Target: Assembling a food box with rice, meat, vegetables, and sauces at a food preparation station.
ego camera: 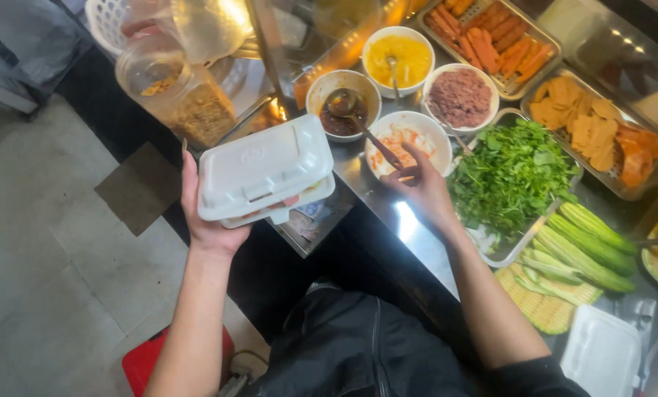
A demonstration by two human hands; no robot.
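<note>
the left hand (210, 220) grips a shut white foam box (264, 173) from below, while the right hand (421, 187) pinches a spoon (358, 117) lying in the dark sauce bowl (343, 95), so saucing looks underway and the lid needs opening next.

Herb pile (511, 173), sliced cucumbers (586, 246), yellow sauce bowl (398, 60), minced-meat bowl (459, 97), sausage tray (490, 37) and plastic jar (178, 92) are seen on desk (417, 235).
</note>
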